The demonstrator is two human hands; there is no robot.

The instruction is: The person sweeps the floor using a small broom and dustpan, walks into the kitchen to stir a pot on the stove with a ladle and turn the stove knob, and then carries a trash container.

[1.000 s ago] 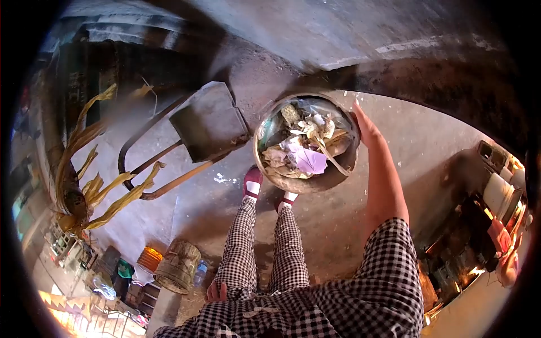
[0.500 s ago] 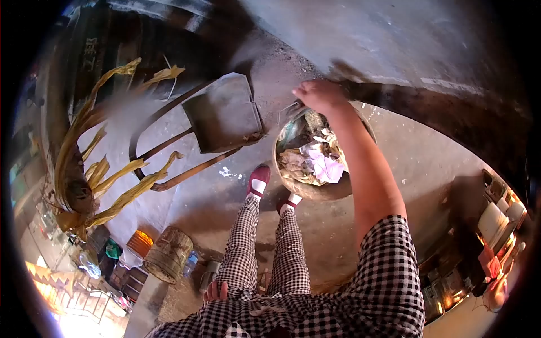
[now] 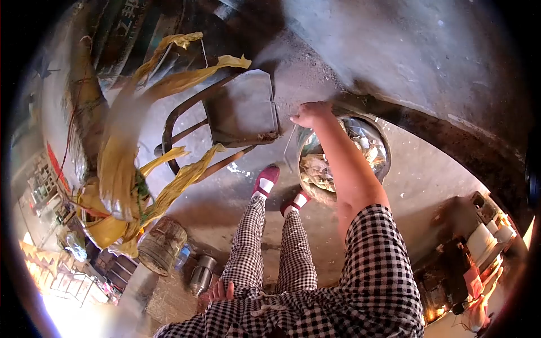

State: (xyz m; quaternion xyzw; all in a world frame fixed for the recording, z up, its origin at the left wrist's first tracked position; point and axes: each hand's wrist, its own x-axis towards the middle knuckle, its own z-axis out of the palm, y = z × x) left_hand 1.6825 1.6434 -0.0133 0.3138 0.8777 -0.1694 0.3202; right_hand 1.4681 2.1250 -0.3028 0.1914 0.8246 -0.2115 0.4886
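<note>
My right hand (image 3: 313,114) is closed at the near-black rim area of a round bucket (image 3: 315,195). A thin wire (image 3: 291,143), which looks like the bucket's handle, runs down from its fingers. Inside the bucket lie crumpled dry leaves (image 3: 316,170) and a shiny plastic bag (image 3: 360,132), partly covered by my forearm. My left hand (image 3: 221,290) hangs low by my left thigh; only its fingers show, stretched out and holding nothing visible.
Left of the bucket stands a square dark pan-like seat (image 3: 239,110) with a curved frame. Dry yellow husks (image 3: 180,188) hang in the left foreground. A worn bucket (image 3: 162,246) and metal pot (image 3: 202,276) stand lower left. A dark curved edge (image 3: 417,115) crosses upper right.
The view has shifted, and the husks loom larger. My right forearm now crosses the bucket's middle, hiding the pink-purple paper seen before. The wire hangs more steeply from my right hand.
</note>
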